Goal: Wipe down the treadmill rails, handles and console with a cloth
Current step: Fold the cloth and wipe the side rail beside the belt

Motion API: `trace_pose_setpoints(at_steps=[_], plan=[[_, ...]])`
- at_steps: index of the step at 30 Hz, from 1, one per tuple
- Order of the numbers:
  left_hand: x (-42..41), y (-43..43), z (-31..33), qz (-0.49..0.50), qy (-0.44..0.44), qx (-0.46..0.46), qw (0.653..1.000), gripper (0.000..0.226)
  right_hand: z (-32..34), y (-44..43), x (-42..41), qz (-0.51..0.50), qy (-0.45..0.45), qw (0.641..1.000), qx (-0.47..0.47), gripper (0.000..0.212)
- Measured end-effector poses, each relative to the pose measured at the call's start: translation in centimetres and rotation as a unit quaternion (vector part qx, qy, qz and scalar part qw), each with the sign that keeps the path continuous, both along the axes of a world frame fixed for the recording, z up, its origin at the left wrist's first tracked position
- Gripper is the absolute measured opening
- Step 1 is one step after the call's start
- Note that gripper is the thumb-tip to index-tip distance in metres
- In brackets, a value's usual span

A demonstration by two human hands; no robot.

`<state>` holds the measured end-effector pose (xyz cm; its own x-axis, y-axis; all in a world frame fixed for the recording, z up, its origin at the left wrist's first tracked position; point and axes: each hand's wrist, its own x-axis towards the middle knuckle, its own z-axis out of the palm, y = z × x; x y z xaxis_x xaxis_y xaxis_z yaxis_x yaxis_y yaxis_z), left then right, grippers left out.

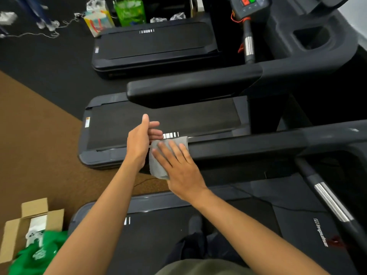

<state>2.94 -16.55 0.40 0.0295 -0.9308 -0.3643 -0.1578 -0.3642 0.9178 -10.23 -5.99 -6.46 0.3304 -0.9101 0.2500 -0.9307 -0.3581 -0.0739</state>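
A grey cloth (pixel 158 165) is draped over the end of the dark treadmill handrail (pixel 248 145) in the middle of the head view. My right hand (pixel 178 167) lies flat on top of the cloth, fingers spread, pressing it onto the rail. My left hand (pixel 142 139) is just to the left of the rail's end, fingers loosely apart, thumb up, touching the cloth's left edge at most. The handrail runs right toward the console frame (pixel 327 147). A chrome-banded grip handle (pixel 329 201) slants down at the right.
Two more treadmills (pixel 155 46) stand beyond, one with an arm rail (pixel 188 88) and a console with red and green buttons (pixel 248 1). A cardboard box (pixel 23 225) and green fabric (pixel 39 253) sit lower left. Bags (pixel 129 10) stand at the back.
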Motion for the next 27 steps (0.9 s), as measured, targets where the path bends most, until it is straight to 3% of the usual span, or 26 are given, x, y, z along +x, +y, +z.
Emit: trace_pose_setpoints(at_steps=[6, 12, 18, 23, 27], plan=[[-1.7, 1.0, -0.9, -0.055, -0.085, -0.054, 0.993, 0.058, -0.2, 3.2, -12.9, -0.049, 0.023, 0.998, -0.038, 0.077], [-2.2, 1.3, -0.8, -0.114, -0.16, -0.092, 0.976, 0.064, 2.4, 5.5, -25.1, -0.206, 0.03, 0.977, 0.049, 0.09], [-8.0, 4.2, 1.3, -0.209, -0.151, -0.163, 0.952, 0.065, 3.7, 5.3, -25.8, -0.268, -0.025, 0.958, 0.095, 0.08], [-14.8, 5.6, 1.5, -0.245, -0.138, -0.189, 0.941, 0.072, 2.8, 4.7, -22.9, -0.196, 0.002, 0.976, 0.092, 0.086], [-18.6, 5.2, 0.7, -0.281, -0.222, -0.193, 0.913, 0.061, 2.8, 5.4, -28.2, -0.193, -0.013, 0.977, 0.09, 0.085]])
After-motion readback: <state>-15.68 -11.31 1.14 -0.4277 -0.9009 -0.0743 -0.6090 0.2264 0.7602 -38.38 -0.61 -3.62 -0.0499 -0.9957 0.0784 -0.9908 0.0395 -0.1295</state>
